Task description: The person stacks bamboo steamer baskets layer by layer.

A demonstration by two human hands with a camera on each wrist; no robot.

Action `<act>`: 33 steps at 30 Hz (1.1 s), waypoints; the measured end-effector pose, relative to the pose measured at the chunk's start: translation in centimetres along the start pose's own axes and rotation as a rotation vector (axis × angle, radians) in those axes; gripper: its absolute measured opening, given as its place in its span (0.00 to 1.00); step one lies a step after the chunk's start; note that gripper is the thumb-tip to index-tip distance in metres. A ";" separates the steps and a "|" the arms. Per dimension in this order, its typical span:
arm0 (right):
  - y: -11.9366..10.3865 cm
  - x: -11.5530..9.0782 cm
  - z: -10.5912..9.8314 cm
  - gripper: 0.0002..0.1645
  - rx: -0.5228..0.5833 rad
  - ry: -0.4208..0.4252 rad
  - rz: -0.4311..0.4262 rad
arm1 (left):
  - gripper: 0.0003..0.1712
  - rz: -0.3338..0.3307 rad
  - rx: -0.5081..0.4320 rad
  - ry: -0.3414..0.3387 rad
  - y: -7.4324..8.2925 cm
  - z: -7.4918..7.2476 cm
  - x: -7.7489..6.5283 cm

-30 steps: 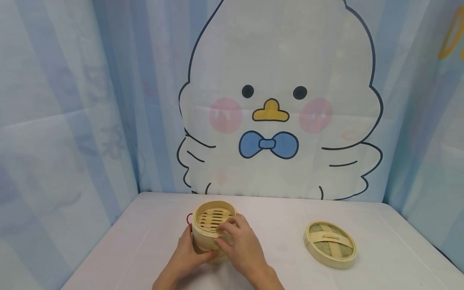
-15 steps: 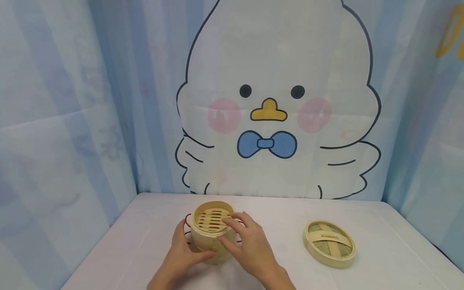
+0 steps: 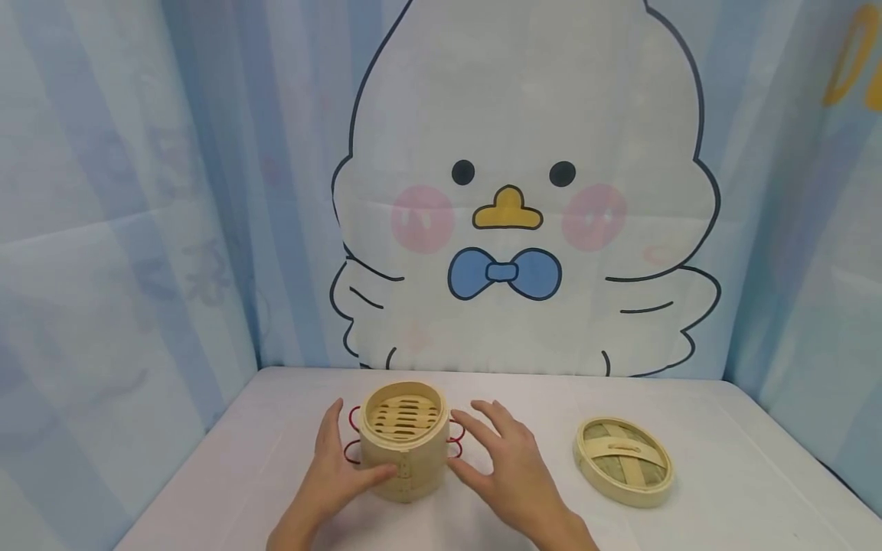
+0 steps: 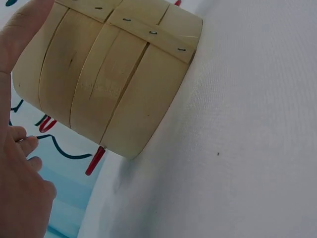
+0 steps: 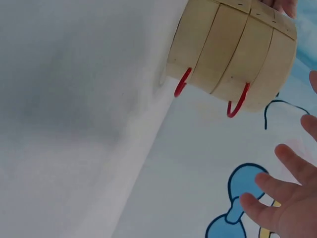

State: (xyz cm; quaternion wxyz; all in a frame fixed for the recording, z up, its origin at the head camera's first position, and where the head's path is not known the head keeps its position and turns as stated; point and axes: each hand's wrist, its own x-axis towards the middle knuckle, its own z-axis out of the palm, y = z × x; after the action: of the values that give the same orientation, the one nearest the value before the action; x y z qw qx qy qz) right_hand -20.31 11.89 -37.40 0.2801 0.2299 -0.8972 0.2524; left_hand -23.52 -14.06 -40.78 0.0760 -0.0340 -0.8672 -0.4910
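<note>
A two-tier bamboo steamer (image 3: 422, 467) stands upright on the table, its slatted upper tier uncovered and red loops on both sides. My left hand (image 3: 332, 476) is beside it, fingers spread along the left; the thumb overlaps the front wall, and whether it touches I cannot tell. To the right, my right hand (image 3: 508, 468) has its fingers apart and holds nothing. The left wrist view shows the stapled seam of the steamer (image 4: 114, 74) near my thumb. In the right wrist view, a gap separates the steamer (image 5: 230, 49) from my spread fingers (image 5: 265, 186).
A round bamboo lid (image 3: 623, 463) with a strap handle lies at the right of the white table (image 3: 723, 459). Behind the table hangs a fabric backdrop (image 3: 510, 337) with a cartoon bird, and blue striped curtains (image 3: 124, 291) close off both sides.
Both hands have drawn away from the steamer, the left to the left and the right to the right. Its red loops have come into view. The lid stays where it was.
</note>
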 end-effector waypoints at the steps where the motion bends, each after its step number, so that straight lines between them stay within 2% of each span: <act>1: 0.2 -0.2 -0.2 0.32 -0.005 0.004 0.005 | 0.80 -0.002 -0.002 0.000 0.1 0.0 0.0; 7: 1.8 -0.8 -1.6 0.31 -0.047 0.027 0.033 | 0.79 0.006 -0.006 -0.002 0.7 0.4 0.1; 14: 4.0 -1.1 -4.0 0.30 -0.083 0.047 0.117 | 0.75 0.050 -0.027 0.015 1.0 0.8 -0.1; 20: 5.9 -1.5 -5.7 0.31 -0.093 0.073 0.159 | 0.73 0.048 -0.036 0.016 1.2 1.1 -0.2; 26: 7.4 -2.0 -6.4 0.33 -0.093 0.060 0.202 | 0.71 0.067 -0.051 0.010 1.2 1.5 -0.1; 33: 8.9 -2.9 -7.0 0.34 -0.159 0.014 0.248 | 0.70 0.066 -0.035 0.007 1.3 1.7 -0.2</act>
State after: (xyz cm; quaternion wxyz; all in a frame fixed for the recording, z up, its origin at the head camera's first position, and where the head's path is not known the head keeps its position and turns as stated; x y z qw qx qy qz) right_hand -20.47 23.56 -37.08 0.2704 0.0926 -0.9339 0.2147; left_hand -23.32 -11.92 -40.56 0.0946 -0.0621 -0.8565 -0.5037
